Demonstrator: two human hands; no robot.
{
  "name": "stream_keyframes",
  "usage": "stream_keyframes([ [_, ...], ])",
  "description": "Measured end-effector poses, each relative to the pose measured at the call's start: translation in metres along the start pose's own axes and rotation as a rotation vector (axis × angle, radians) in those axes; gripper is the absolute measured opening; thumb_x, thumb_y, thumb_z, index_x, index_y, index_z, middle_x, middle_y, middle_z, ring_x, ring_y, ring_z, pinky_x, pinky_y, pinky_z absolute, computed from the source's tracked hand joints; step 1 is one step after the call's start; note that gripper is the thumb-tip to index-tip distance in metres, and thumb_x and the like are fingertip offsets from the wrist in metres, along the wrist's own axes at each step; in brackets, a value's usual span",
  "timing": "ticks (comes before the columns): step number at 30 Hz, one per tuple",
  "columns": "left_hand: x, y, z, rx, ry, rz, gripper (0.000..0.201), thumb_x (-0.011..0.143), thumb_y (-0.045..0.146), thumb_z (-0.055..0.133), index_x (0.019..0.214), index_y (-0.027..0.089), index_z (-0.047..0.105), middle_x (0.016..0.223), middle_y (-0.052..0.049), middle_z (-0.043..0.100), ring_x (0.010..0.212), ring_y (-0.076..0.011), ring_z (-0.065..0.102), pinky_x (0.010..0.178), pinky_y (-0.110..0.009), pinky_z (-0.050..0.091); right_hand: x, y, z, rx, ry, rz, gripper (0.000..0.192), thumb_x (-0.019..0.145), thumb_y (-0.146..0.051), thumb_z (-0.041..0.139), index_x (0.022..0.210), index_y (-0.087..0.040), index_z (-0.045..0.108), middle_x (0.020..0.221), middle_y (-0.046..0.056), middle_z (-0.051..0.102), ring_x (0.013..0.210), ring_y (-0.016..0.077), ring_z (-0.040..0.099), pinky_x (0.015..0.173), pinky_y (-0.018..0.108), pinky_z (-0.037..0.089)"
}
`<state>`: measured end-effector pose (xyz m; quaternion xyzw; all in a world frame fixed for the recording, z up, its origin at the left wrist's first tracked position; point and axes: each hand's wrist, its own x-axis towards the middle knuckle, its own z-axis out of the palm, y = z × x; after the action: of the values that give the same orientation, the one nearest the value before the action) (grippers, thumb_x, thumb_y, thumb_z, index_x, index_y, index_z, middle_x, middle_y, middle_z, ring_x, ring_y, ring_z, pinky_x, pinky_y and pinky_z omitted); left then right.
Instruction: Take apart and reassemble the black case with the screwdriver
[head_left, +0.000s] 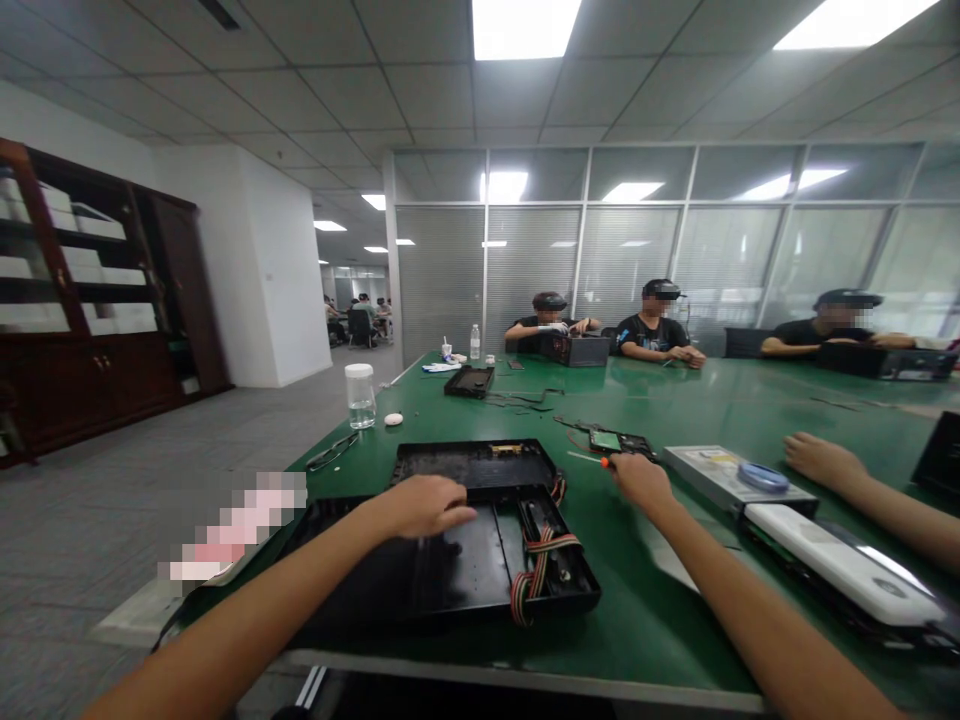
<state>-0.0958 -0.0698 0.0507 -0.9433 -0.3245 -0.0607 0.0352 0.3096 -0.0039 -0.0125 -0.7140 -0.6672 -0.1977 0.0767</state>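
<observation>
My left hand [424,505] lies flat, fingers spread, on the opened black case [465,545] at the near table edge, pinning it so it can't slide. My right hand [637,480] is closed around a screwdriver [592,460], orange collar showing, tip pointing left toward the small circuit board [611,441] just beyond. Ribbon cable [536,565] loops over the case's right side.

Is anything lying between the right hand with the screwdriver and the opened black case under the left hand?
Nothing visible. Bare green table separates the right hand, holding the screwdriver, from the black case; the left hand rests on the case.
</observation>
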Motion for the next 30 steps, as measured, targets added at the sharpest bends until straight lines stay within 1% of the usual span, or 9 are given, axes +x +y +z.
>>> stream_keyframes([
  [2, 0.013, -0.028, 0.007, 0.071, 0.11, -0.066, 0.034, 0.084, 0.041, 0.045, 0.104, 0.014, 0.052, 0.102, -0.01, 0.057, 0.095, -0.0207, 0.053, 0.081, -0.029, 0.04, 0.002, 0.0, 0.001, 0.056, 0.027, 0.081, 0.026, 0.086, -0.033, 0.039, 0.087, -0.017, 0.059, 0.085, 0.014, 0.064, 0.08, 0.0253, 0.061, 0.064, 0.032, 0.043],
  [4, 0.021, -0.052, 0.018, 0.08, 0.067, -0.037, 0.035, 0.081, 0.036, 0.052, 0.108, 0.014, 0.051, 0.106, -0.011, 0.056, 0.099, -0.0205, 0.052, 0.084, -0.029, 0.04, 0.005, -0.002, 0.002, 0.189, 0.011, 0.076, 0.03, 0.087, -0.038, 0.038, 0.083, -0.017, 0.058, 0.082, 0.012, 0.064, 0.076, 0.0239, 0.061, 0.063, 0.03, 0.042],
  [7, 0.027, -0.074, 0.034, 0.025, -0.028, 0.067, 0.021, 0.084, 0.027, 0.047, 0.1, 0.016, 0.057, 0.097, -0.006, 0.061, 0.091, -0.0165, 0.056, 0.082, -0.026, 0.041, 0.006, -0.016, 0.003, 0.452, -0.04, -0.036, 0.037, 0.087, -0.043, 0.033, 0.078, -0.017, 0.056, 0.076, 0.009, 0.064, 0.07, 0.0206, 0.061, 0.06, 0.026, 0.04],
  [10, 0.03, -0.081, 0.038, 0.019, -0.023, 0.1, 0.018, 0.084, 0.024, 0.047, 0.094, 0.017, 0.059, 0.09, -0.004, 0.063, 0.085, -0.0155, 0.058, 0.079, -0.024, 0.041, -0.003, -0.043, 0.002, 0.626, -0.088, -0.172, 0.04, 0.087, -0.046, 0.031, 0.076, -0.016, 0.056, 0.067, 0.005, 0.061, 0.062, 0.0174, 0.058, 0.058, 0.025, 0.038],
  [14, 0.033, -0.077, 0.029, 0.08, -0.081, 0.082, 0.013, 0.079, 0.022, 0.054, 0.089, 0.017, 0.06, 0.085, -0.003, 0.062, 0.08, -0.0156, 0.057, 0.075, -0.024, 0.042, -0.018, -0.073, -0.005, 0.694, -0.104, -0.351, 0.042, 0.085, -0.049, 0.033, 0.073, -0.017, 0.057, 0.064, 0.002, 0.058, 0.06, 0.0155, 0.054, 0.059, 0.025, 0.037],
  [18, 0.04, -0.06, 0.027, 0.185, 0.057, 0.132, 0.037, 0.069, 0.024, 0.066, 0.104, 0.019, 0.055, 0.105, -0.007, 0.054, 0.094, -0.0188, 0.051, 0.08, -0.027, 0.04, -0.025, -0.078, -0.011, 0.742, -0.129, -0.406, 0.042, 0.086, -0.047, 0.032, 0.072, -0.017, 0.058, 0.064, 0.002, 0.058, 0.06, 0.0146, 0.053, 0.061, 0.025, 0.037],
  [23, 0.048, -0.042, 0.04, 0.34, 0.112, 0.321, 0.007, 0.078, 0.016, 0.055, 0.08, 0.018, 0.061, 0.102, -0.007, 0.051, 0.094, -0.0189, 0.047, 0.077, -0.029, 0.039, -0.026, -0.076, -0.015, 0.801, -0.167, -0.444, 0.042, 0.086, -0.046, 0.032, 0.07, -0.016, 0.057, 0.064, 0.001, 0.059, 0.061, 0.0142, 0.054, 0.061, 0.024, 0.038],
  [26, 0.05, -0.038, 0.044, 0.42, 0.14, 0.374, 0.009, 0.08, 0.015, 0.051, 0.075, 0.015, 0.059, 0.098, -0.009, 0.052, 0.091, -0.0193, 0.047, 0.074, -0.03, 0.039, -0.027, -0.077, -0.018, 0.816, -0.178, -0.442, 0.042, 0.086, -0.046, 0.033, 0.071, -0.017, 0.058, 0.065, 0.001, 0.061, 0.06, 0.014, 0.055, 0.061, 0.024, 0.038],
  [30, 0.047, -0.032, 0.036, 0.45, 0.171, 0.403, 0.009, 0.081, 0.014, 0.046, 0.079, 0.014, 0.055, 0.097, -0.011, 0.053, 0.093, -0.0203, 0.048, 0.078, -0.032, 0.039, -0.026, -0.079, -0.023, 0.788, -0.096, -0.368, 0.04, 0.085, -0.047, 0.035, 0.076, -0.018, 0.06, 0.066, 0.001, 0.062, 0.061, 0.015, 0.055, 0.061, 0.024, 0.038],
])
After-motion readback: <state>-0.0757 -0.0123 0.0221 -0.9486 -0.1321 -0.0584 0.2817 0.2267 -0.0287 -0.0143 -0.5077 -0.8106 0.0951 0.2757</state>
